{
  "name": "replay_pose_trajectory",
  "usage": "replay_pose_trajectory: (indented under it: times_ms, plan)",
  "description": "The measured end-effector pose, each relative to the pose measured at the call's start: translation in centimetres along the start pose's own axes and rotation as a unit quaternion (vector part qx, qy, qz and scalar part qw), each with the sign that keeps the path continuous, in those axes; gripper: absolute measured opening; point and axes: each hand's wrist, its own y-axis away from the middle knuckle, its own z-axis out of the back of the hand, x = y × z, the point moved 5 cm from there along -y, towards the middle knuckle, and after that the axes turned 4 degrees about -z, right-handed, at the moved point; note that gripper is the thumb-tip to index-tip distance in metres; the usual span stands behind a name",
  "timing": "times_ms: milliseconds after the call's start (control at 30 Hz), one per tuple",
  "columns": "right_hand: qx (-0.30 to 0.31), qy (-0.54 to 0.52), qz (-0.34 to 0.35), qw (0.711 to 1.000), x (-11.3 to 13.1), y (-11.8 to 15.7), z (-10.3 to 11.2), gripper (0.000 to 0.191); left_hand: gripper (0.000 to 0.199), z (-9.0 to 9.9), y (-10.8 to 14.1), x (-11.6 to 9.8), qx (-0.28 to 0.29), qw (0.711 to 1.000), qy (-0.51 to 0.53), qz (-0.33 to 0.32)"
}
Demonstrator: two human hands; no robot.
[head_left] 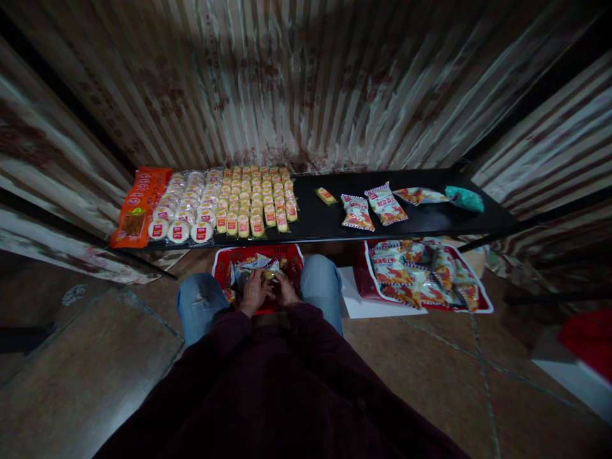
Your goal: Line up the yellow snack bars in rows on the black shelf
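Both my hands are down in a red basket (300,254) between my knees. A small yellow wrapped cake (270,275) shows between my fingertips. My left hand (255,292) has its fingers bent against the cake's left side. From the other side my right hand (286,291) closes on the same cake, its fingers partly hidden. White and blue snack bags (254,261) lie in the basket around my hands. Above, on a black shelf (315,223), similar yellow cakes (243,223) stand in tight rows, and a single cake (326,196) lies apart.
Left of the yellow cakes are rows of round white wrapped cakes (178,231) and orange packets (138,207). Further right lie snack bags (386,204) and a teal bag (465,198). A second red basket (364,280) full of bags stands on the floor. Curtains (268,83) hang behind.
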Motion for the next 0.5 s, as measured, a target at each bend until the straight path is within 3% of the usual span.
replay_pose_trajectory:
  times_ms: [133, 267, 500]
  plan:
    - [-0.050, -0.032, -0.033, 0.998, 0.3, 0.6, 0.1, 0.026, 0.034, -0.2, 0.5, -0.7, 0.039, 0.998, -0.030, -0.039]
    - [-0.048, -0.049, -0.005, 0.998, 1.0, 1.0, -0.2, 0.019, 0.035, -0.3, 0.7, -0.9, 0.040, 0.996, -0.037, -0.075]
    - [-0.021, -0.021, 0.042, 0.999, 1.5, 1.2, -0.3, 0.040, 0.046, -0.5, 1.3, 0.0, 0.000, 0.993, -0.021, -0.113]
